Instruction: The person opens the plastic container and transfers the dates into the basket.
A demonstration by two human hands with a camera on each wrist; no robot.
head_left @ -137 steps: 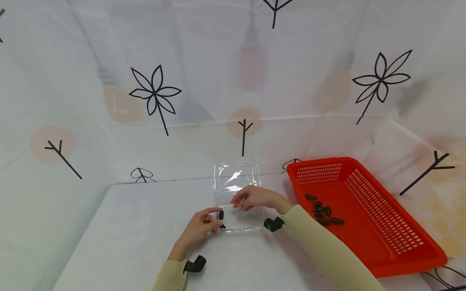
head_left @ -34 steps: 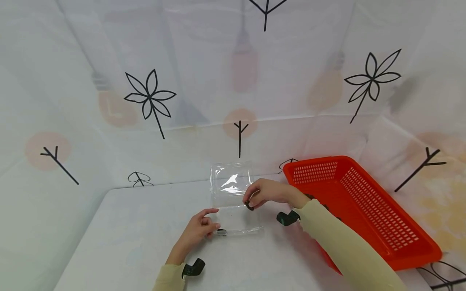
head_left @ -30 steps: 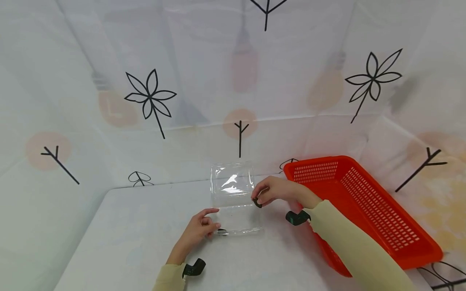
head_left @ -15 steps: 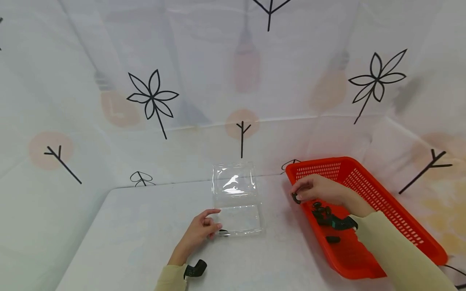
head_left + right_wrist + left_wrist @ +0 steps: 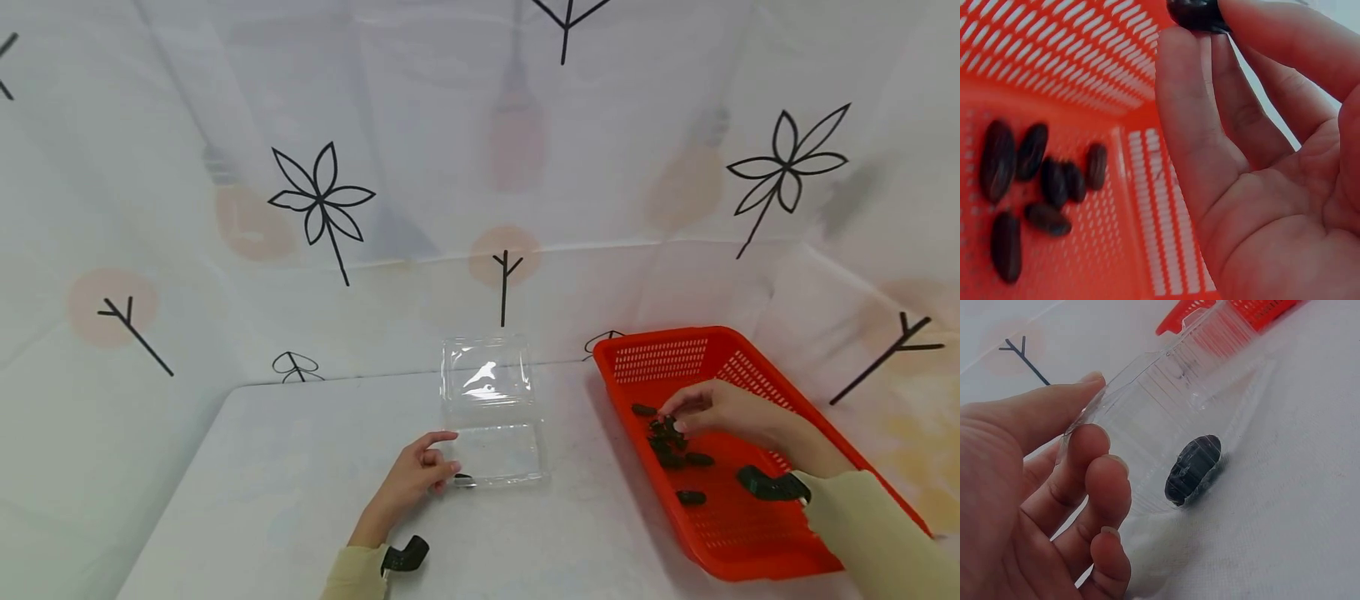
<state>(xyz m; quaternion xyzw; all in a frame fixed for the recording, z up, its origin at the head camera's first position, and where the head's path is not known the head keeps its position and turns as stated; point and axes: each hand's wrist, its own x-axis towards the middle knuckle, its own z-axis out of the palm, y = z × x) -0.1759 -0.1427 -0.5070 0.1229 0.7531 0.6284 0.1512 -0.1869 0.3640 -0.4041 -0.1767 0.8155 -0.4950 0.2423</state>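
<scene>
My left hand (image 5: pixel 408 477) holds the left side of a hinged clear plastic box (image 5: pixel 501 482), thumb and fingertips at its rim. Through the wall in the left wrist view, one dark oval, date-like fruit (image 5: pixel 1194 470) shows low in the near corner. Over the red basket (image 5: pixel 750 533), my right hand (image 5: pixel 720 412) pinches another such fruit (image 5: pixel 1200 15) between thumb and fingertips. Beneath it, several more dark fruits (image 5: pixel 999 161) lie on the basket's floor. The box's lid (image 5: pixel 483 375) stands raised at the back.
The slotted basket wall (image 5: pixel 660 358) rises at the right of the white-covered table (image 5: pixel 262 500). A printed white curtain (image 5: pixel 420 200) hangs behind the table's back edge. Black mounts sit on both wrists, the right one (image 5: pixel 771 483) hanging over the basket.
My right hand has carried a fruit from the box rightward until over the basket. One fruit fewer shows in the box. My left hand stays at the box's left side.
</scene>
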